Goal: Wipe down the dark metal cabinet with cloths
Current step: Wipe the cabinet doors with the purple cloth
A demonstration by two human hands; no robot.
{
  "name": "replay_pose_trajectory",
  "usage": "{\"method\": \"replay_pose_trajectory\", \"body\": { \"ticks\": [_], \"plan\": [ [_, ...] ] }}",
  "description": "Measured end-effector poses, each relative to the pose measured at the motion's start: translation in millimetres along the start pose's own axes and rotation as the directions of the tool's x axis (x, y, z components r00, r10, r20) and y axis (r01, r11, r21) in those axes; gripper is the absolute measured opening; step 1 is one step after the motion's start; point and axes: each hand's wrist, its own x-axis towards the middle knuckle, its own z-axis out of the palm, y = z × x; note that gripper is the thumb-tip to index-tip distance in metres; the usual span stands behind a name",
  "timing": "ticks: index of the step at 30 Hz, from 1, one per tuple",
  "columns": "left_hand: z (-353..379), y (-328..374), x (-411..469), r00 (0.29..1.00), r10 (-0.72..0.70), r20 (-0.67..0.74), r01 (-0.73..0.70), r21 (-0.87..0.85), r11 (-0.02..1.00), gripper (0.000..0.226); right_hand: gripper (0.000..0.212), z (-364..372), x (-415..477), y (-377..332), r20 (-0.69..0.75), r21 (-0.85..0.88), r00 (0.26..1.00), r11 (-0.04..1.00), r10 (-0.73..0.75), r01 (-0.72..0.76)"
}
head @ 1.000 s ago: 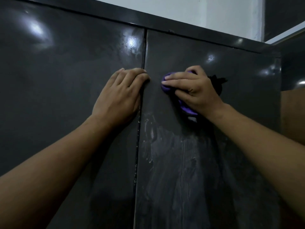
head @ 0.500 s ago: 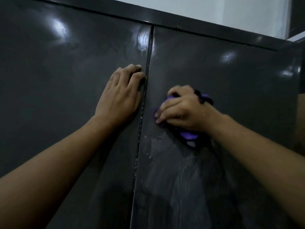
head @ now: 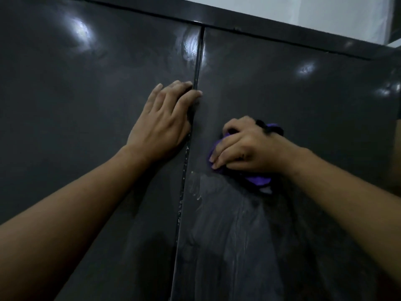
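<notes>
The wiping looked only part done: the right hand [head: 245, 148] gripped a bunched purple cloth [head: 258, 181] against the dark metal cabinet [head: 86, 105] with whitish streaks [head: 217, 213] just below it left to clear, while the left hand [head: 161, 124] lay spread flat beside the door seam [head: 182, 192].

I get a dim, low-contrast view. Soft glare patches sit on the dark cabinet [head: 86, 109] at eleven, twelve and two o'clock. The pale wall [head: 314, 14] at one o'clock is the brightest area. Soft shadows darken the metal toward six. The right hand [head: 245, 148] looks slightly motion-smeared; the frame's edges bend.
</notes>
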Motion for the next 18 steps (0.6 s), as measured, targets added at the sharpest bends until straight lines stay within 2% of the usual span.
{"method": "replay_pose_trajectory", "body": {
  "ticks": [1,3,5,6,8,12,14,16,18],
  "plan": [
    [0.1,-0.5,-0.9,0.999,0.037,0.026,-0.038,0.033,0.999,0.051,0.024,-5.2,2.1,7.1,-0.038,-0.049,0.999,0.999,0.018,-0.020],
    [1.4,-2.4,-2.3,0.990,0.117,0.077,-0.124,0.098,0.987,0.049,0.027,-5.0,4.3,12.6,-0.207,-0.133,0.967,0.975,0.147,-0.177],
    [2.0,-4.7,-2.2,0.984,0.149,0.102,-0.160,0.115,0.980,0.048,0.033,11.0,1.7,3.3,-0.350,-0.128,0.902,0.942,0.251,-0.311],
    [2.4,-6.1,-1.5,0.983,0.150,0.105,-0.162,0.113,0.980,0.048,0.034,21.3,-1.6,-4.1,-0.369,-0.124,0.895,0.940,0.252,-0.316],
    [2.3,-6.8,-1.3,0.983,0.145,0.110,-0.157,0.110,0.981,0.049,0.030,32.9,-13.8,-15.6,-0.319,-0.116,0.928,0.964,0.191,-0.238],
    [1.6,-6.0,-1.3,0.982,0.145,0.118,-0.157,0.103,0.982,0.049,0.022,17.7,-21.4,-15.7,-0.081,-0.031,0.995,0.998,0.050,-0.053],
    [2.6,-6.1,-1.7,0.984,0.141,0.111,-0.153,0.109,0.982,0.048,0.021,3.7,-11.7,-3.8,-0.031,-0.005,0.999,0.999,0.038,-0.038],
    [3.6,-6.4,-1.9,0.985,0.139,0.105,-0.151,0.116,0.982,0.048,0.022,-7.7,0.5,9.3,-0.150,-0.012,0.980,0.991,0.132,-0.136],
    [3.3,-6.1,-1.5,0.986,0.137,0.099,-0.148,0.117,0.982,0.049,0.027,-10.6,9.3,17.8,-0.311,-0.019,0.902,0.947,0.300,-0.321]
  ]
}}
